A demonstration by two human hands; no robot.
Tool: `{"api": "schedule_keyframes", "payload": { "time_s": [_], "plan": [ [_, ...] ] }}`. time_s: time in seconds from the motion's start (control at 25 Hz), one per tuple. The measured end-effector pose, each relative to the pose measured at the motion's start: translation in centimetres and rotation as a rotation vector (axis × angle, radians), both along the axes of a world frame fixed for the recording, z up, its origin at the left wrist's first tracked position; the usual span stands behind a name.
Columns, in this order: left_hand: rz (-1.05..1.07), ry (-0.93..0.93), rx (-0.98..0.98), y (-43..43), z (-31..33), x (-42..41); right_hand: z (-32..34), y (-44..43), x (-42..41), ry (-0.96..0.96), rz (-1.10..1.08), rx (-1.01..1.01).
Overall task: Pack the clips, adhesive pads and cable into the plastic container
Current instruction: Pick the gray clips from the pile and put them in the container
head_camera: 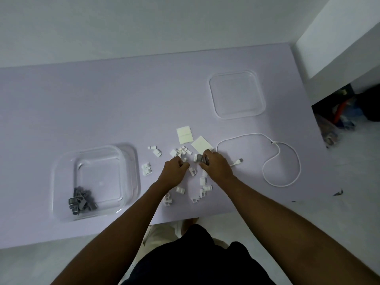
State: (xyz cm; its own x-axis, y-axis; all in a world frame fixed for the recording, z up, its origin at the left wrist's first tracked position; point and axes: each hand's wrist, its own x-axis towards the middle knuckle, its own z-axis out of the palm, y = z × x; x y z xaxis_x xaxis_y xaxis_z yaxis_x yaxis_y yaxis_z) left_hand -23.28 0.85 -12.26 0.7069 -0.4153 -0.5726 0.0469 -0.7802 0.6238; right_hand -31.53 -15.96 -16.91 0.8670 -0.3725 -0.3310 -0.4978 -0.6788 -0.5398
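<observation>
- Clips: white clips [181,153] lie scattered mid-bench; grey clips [82,200] sit in the clear container [61,182] at left.
- Right hand [216,163]: grip pinched on a grey clip [198,157].
- Left hand [174,169]: curled, contents unclear.
- Adhesive pads [185,134], cable [287,161] and lid [236,116] rest on the bench [102,99].

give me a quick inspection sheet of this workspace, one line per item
surface: pale lilac table, mostly bare.
job's things: plastic container at left holds grey clips; white clips scattered at centre; two adhesive pads behind them; lid far right.
clutter: nothing seen on the table.
grippers: left hand closed among white clips, contents unclear; right hand pinching grey clips.
cables: white cable looped loosely at right, plug beside the right hand.
surroundings: white wall; dark pile of items on the floor at right.
</observation>
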Motion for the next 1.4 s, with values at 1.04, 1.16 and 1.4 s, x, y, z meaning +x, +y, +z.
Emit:
{"api": "schedule_keyframes", "payload": {
  "time_s": [1.04, 1.16, 1.4],
  "plan": [
    [0.155, 0.316, -0.1, -1.7, 1.2, 0.5, 1.4, -2.9, -3.2, -0.037, -0.312, 0.406],
    [0.183, 0.319, -0.103, -1.3, 1.2, 0.4, 2.2, -3.3, -2.2, -0.102, -0.649, 0.841],
    [0.197, 0.311, -0.091, -0.9, 1.0, 0.5, 3.2, -2.9, -0.4, -0.172, -0.597, 1.029]
  ]
}}
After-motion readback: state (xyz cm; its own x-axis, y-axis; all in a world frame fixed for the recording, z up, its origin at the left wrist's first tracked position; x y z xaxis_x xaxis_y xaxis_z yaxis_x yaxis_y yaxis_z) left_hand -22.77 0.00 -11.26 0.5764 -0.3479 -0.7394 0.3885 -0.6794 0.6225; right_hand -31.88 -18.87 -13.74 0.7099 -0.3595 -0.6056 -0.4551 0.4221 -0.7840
